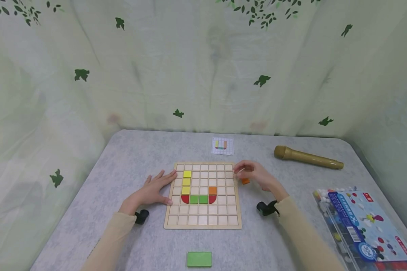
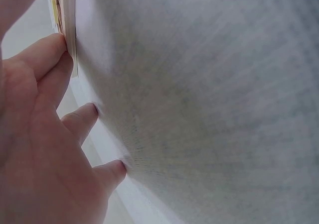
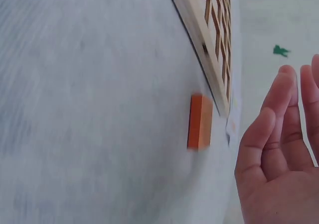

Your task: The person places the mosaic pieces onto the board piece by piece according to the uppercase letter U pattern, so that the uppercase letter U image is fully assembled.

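Observation:
A wooden grid board [image 1: 203, 227] lies on the table, seen in the head view. In its cells sit a column of yellow tiles [image 1: 186, 181], two green tiles [image 1: 198, 199], two red rounded tiles [image 1: 185, 199] and one orange tile [image 1: 212, 190]. My left hand [image 1: 152, 191] spreads its fingers along the board's left edge, touching it with a fingertip and the thumb. Past the board's upper right edge hovers my right hand [image 1: 256, 175], fingers loosely bent, nothing seen in them. Beneath it another orange tile [image 3: 201, 122] lies on the table beside the board.
A pattern card [image 1: 222, 146] lies behind the board. At the back right is a gold microphone-shaped object [image 1: 308, 157]. A clear plastic case [image 1: 342, 241] with a blue-and-white printed sheet [image 1: 373, 226] is at right. A green rectangular block [image 1: 199, 259] lies near the front.

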Motion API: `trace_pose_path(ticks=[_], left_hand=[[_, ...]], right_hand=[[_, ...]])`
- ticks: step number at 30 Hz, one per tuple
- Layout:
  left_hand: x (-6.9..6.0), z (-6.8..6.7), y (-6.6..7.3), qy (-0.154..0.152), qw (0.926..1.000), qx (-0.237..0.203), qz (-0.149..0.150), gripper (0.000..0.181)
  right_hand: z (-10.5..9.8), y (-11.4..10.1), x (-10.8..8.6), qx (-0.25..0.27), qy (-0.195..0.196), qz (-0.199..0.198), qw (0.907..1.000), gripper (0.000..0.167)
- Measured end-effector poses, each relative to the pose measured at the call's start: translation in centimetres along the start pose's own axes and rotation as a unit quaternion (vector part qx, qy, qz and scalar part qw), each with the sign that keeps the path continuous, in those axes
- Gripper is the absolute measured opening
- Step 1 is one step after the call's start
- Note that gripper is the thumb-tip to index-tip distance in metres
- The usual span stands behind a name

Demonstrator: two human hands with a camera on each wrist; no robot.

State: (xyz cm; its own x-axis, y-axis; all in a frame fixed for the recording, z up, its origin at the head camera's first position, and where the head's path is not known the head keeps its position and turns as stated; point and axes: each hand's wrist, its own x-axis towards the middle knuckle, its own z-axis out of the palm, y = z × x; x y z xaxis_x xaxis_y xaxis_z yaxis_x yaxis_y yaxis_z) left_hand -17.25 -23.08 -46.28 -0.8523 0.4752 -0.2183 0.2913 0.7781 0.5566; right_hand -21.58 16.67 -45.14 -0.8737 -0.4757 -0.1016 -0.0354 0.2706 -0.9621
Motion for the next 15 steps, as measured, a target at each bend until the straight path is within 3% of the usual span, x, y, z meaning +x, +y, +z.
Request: trace_pose_path(ticks=[8,15], left_hand=[[0.0,0.0,0.0,0.001,1.0000,-0.001,0.002,0.103],[0.0,0.0,0.0,0.000,1.0000,-0.001,0.002,0.104]], right_hand=[[-2.1,0.9,-0.9,-0.021,0.023,0.022,0.9993,0.027],[-2.1,1.3,-1.0,-0.078,0.032,0.031,0.9959,0.021]])
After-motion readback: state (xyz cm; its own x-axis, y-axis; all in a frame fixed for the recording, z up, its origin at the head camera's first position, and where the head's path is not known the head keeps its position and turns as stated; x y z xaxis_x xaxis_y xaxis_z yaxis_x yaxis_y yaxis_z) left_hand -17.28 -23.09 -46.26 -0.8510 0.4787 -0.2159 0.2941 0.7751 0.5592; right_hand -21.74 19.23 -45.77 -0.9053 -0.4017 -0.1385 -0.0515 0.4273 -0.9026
